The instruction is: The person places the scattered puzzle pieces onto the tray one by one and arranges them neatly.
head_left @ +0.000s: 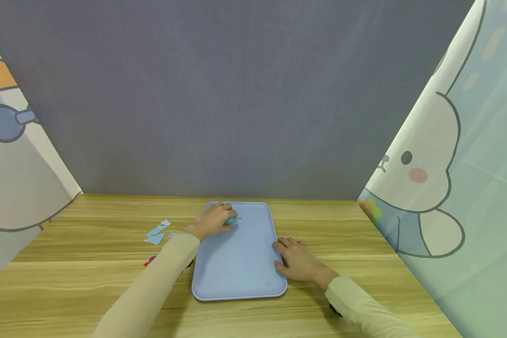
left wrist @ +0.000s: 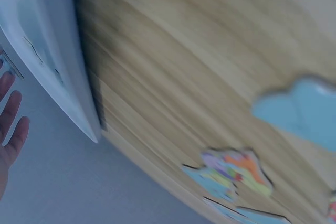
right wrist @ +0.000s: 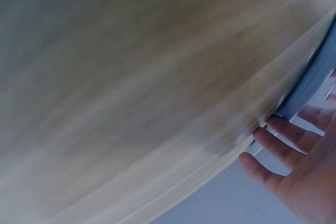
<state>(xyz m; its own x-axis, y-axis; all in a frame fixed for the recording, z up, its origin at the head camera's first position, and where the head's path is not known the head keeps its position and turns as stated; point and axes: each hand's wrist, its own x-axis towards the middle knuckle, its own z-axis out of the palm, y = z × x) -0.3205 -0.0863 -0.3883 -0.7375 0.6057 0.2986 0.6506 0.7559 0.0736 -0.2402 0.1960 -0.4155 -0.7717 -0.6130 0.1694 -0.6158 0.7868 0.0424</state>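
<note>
A pale blue rectangular tray (head_left: 241, 272) lies on the wooden table. My left hand (head_left: 213, 221) is over its far left part, with the thumb and fingers around a small light blue puzzle piece (head_left: 233, 220), partly hidden by the fingers. In the left wrist view, the fingertips of this hand (left wrist: 10, 124) are at the frame's edge. My right hand (head_left: 300, 260) rests at the tray's right rim, its fingers loosely extended and touching the edge. The right wrist view shows those fingers (right wrist: 283, 148) against the rim, holding no separate piece.
Left of the tray lie loose puzzle pieces: light blue ones (head_left: 155, 238), a longer one (head_left: 158, 228) and a red one (head_left: 149, 260), some hidden behind the left sleeve. A colourful piece (left wrist: 239, 169) shows in the left wrist view. A grey partition (head_left: 219, 103) stands behind the table.
</note>
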